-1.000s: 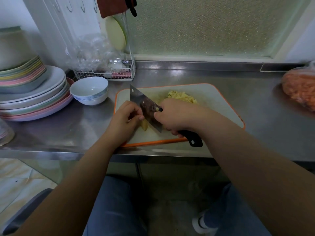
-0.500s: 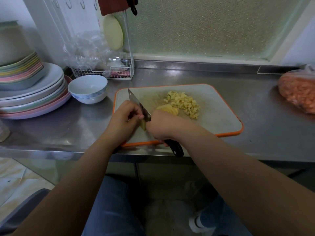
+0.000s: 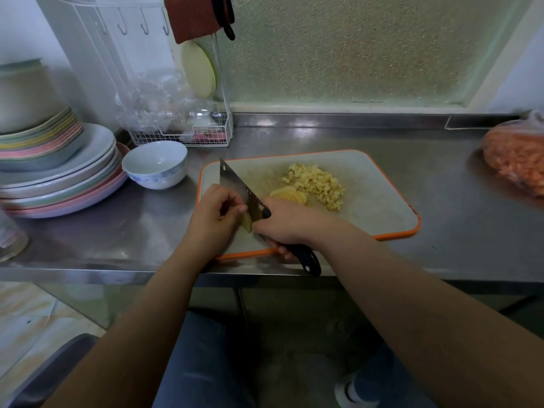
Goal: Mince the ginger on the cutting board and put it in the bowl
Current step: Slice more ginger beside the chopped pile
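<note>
A white cutting board [image 3: 376, 198] with an orange rim lies on the steel counter. On it are a pile of diced ginger [image 3: 316, 184] and a fan of ginger slices [image 3: 290, 194]. My left hand [image 3: 213, 214] pins a small ginger piece [image 3: 246, 222] near the board's left front. My right hand [image 3: 287, 220] grips the black handle of a cleaver [image 3: 240, 187], whose blade stands against the ginger piece. An empty white bowl [image 3: 154, 163] sits left of the board.
Stacked plates [image 3: 59, 175] fill the counter's left end, with a wire rack [image 3: 182, 134] and plastic wrap behind the bowl. A bag of orange food [image 3: 518, 157] lies at the far right. The counter's front edge runs just below the board.
The cleaver drew back toward me, uncovering the diced pile and slices. It now sits a little higher against the ginger piece; my left hand kept its place.
</note>
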Demonstrator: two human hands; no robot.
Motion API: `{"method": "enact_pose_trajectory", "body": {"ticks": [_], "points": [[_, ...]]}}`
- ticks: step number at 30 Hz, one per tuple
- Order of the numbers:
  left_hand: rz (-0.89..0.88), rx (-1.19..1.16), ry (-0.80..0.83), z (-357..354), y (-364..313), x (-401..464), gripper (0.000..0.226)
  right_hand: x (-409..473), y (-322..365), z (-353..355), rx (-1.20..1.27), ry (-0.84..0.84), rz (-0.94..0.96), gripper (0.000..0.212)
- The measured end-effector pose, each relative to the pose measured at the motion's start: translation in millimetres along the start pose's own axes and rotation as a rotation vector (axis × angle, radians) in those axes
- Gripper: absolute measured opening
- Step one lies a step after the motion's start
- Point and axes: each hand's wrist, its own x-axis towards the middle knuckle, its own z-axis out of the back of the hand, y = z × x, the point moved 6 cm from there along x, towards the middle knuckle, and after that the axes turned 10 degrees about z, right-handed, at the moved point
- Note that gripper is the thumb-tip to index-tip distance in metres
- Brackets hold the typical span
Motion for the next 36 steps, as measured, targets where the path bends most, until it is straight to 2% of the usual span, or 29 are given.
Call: {"method": "enact_pose_trajectory", "body": {"ticks": [3, 7, 11, 13, 18, 28, 36], "points": [[-0.010, -0.002, -0.008, 2, -1, -1, 0.012, 1, 0, 8, -0.061, -0.044, 0.022, 0.018], [-0.026, -0.002, -0.010, 2, 0, -1, 0.016, -3, 9, 16, -0.176, -0.116, 0.122, 0.013], [-0.016, -0.037, 0.008, 0, 1, 0, 0.018, -8, 16, 21, -0.206, -0.138, 0.141, 0.015], [-0.030, -0.052, 0.017, -1, 1, 0, 0.014, -10, 19, 22, -0.223, -0.132, 0.137, 0.010], [-0.039, -0.028, 0.027, -2, 0, 2, 0.018, -15, 27, 24, -0.257, -0.126, 0.101, 0.017], [-0.036, -0.014, 0.025, -2, -1, 1, 0.015, -6, 25, 17, -0.155, -0.020, -0.054, 0.024], [-0.068, -0.008, 0.016, 0, -2, 0, 0.011, 10, 27, 5, -0.344, -0.062, 0.039, 0.034]]}}
